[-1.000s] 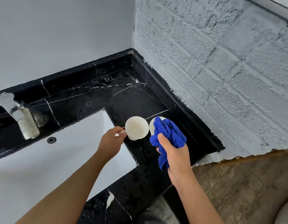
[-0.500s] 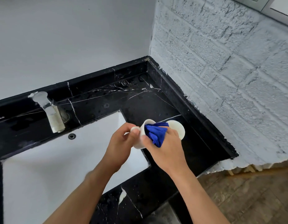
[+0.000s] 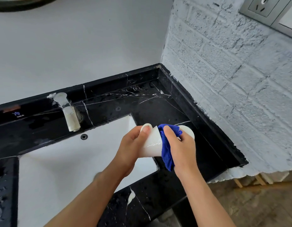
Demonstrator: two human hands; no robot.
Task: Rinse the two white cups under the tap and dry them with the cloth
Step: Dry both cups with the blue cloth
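My left hand (image 3: pixel 132 145) grips a white cup (image 3: pixel 151 145) by its handle, tipped on its side with the mouth to the right, above the sink's right corner. My right hand (image 3: pixel 181 148) holds the blue cloth (image 3: pixel 166 149) pushed into the cup's mouth, with a tail of it hanging below. The second white cup (image 3: pixel 188 131) stands on the black counter just behind my right hand, mostly hidden by it. The chrome tap (image 3: pixel 68 112) stands at the back left of the basin, with no water running from it.
The white sink basin (image 3: pixel 60 169) is set into a wet black marble counter (image 3: pixel 150 102). A white brick wall (image 3: pixel 232 79) closes the right side, with a socket (image 3: pixel 261 5) at the top right. Wooden floor (image 3: pixel 256 202) lies at the lower right.
My hands came together: the cloth, held apart from the cup a second ago, is pushed into the cup's mouth. The cup tipped sideways. The view shifted, so the tap sits further right.
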